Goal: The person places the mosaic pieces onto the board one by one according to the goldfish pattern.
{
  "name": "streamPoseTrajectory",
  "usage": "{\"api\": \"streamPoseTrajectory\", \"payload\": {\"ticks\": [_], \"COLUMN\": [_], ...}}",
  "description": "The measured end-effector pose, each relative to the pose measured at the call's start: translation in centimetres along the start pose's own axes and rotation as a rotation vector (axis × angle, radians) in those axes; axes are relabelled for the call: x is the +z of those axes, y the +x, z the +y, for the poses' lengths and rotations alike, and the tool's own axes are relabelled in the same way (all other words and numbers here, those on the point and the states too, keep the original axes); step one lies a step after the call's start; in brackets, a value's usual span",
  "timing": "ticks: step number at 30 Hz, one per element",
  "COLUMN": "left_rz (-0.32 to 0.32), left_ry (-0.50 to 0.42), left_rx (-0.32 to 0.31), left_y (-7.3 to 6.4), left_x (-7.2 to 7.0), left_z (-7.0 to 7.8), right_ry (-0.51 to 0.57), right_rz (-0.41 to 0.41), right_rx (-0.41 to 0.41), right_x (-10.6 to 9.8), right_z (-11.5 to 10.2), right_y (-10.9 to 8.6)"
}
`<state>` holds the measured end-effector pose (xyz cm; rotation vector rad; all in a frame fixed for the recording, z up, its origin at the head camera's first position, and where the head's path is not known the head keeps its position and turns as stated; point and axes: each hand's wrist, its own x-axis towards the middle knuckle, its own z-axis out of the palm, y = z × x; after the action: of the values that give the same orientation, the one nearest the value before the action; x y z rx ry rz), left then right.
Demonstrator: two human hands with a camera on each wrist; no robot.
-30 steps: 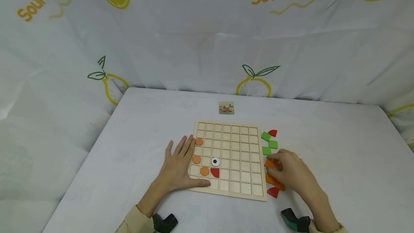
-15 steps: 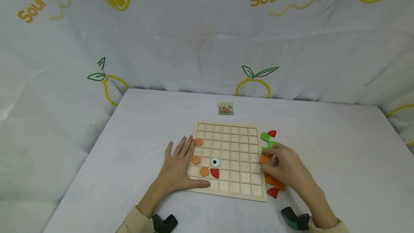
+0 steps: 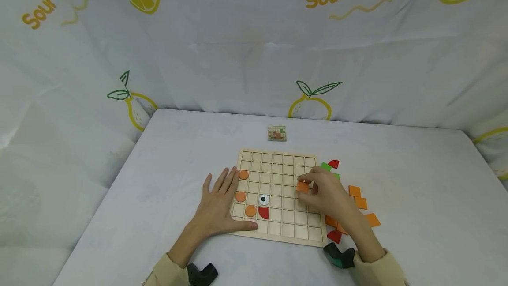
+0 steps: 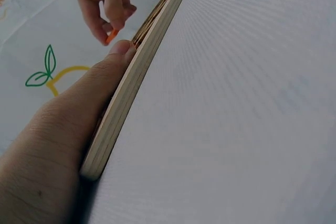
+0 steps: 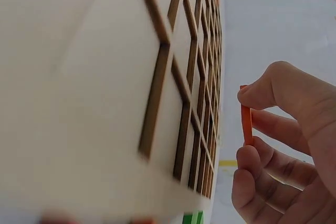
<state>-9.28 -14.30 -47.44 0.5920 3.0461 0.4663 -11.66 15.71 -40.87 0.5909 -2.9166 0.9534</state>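
A wooden grid board (image 3: 279,189) lies on the white table. My left hand (image 3: 216,208) rests on its left edge with fingers spread and straight, the thumb along the near left corner. Over the right part of the grid, my right hand (image 3: 329,195) pinches an orange square tile (image 3: 302,186) between thumb and fingers; the right wrist view shows this tile (image 5: 246,124) edge-on, apart from the board. Orange discs (image 3: 250,211) sit in cells at the left. Near them are a white disc with a black dot (image 3: 263,200) and a red quarter-circle (image 3: 263,212).
Right of the board lie orange tiles (image 3: 354,190), green tiles (image 3: 326,166), a far red quarter-circle (image 3: 334,163) and a near one (image 3: 335,236); my right hand and forearm partly cover this group. Behind the board lies a small patterned card (image 3: 277,133).
My right hand has lifted the orange square tile from the pieces at the right and carried it left over the board. Orange tiles behind that hand now show. My left hand stays put.
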Motion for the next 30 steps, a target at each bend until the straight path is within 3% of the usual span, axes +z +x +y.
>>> {"api": "streamPoseTrajectory", "payload": {"ticks": [15,30], "left_rz": [0.005,-0.004], "left_ry": [0.006,0.002], "left_rx": [0.007,0.01], "left_y": [0.0,0.0], "left_x": [0.0,-0.1], "left_z": [0.0,0.0], "right_ry": [0.086,0.14], "right_rz": [-0.074,-0.146], "right_rx": [-0.023,-0.042], "right_x": [3.2,5.4], "right_z": [-2.4,-4.1], "right_y": [2.9,3.9]}}
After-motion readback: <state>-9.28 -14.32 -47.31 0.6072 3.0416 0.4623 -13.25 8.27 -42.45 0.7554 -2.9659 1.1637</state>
